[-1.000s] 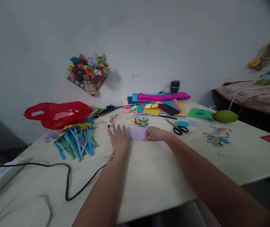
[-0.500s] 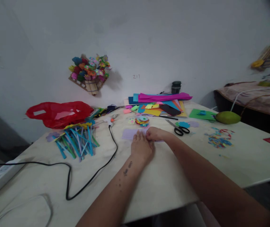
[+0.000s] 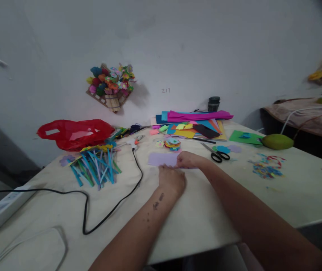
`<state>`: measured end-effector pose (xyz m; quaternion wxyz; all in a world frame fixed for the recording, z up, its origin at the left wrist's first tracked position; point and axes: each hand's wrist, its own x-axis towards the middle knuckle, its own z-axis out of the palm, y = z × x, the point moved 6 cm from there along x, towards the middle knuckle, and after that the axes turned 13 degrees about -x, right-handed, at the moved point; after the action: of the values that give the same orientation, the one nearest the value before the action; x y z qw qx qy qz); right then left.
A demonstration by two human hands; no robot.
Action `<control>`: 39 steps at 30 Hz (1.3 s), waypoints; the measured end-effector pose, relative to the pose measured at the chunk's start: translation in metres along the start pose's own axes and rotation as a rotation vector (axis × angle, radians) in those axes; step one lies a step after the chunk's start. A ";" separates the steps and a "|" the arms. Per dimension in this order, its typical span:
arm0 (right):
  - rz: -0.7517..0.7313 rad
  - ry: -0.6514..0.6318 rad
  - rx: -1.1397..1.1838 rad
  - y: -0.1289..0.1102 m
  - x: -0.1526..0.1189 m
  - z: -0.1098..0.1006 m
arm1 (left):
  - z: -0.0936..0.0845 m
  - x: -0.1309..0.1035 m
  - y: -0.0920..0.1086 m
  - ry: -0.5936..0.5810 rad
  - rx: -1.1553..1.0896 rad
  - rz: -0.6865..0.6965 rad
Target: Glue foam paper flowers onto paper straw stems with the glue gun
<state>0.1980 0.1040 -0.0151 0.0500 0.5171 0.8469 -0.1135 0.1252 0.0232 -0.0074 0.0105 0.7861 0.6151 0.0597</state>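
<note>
A lilac sheet (image 3: 162, 159) is laid across a pale table (image 3: 200, 214), its right part covered by the right hand (image 3: 188, 160), which is curled nearly into a fist. The left hand (image 3: 172, 178), fingers bent, is set at the near edge — whether paper is pinched by either cannot be told. Paper flowers (image 3: 172, 143) are stacked just beyond — scissors (image 3: 217, 155) are seen to the right.

A light purple sheet (image 3: 162, 159), wider than it is tall, lies flat on the cream-colored table (image 3: 200, 218) with its long sides going left to right, and the right hand (image 3: 189, 160) hides some of its right part.
</note>
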 end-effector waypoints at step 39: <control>-0.008 0.015 -0.050 -0.009 -0.009 -0.007 | 0.017 0.034 -0.047 0.107 -0.204 0.086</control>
<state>0.1942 0.0939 -0.0052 0.0560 0.5130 0.8519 -0.0889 0.0901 0.0686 -0.0255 0.0550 0.8022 0.5714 0.1640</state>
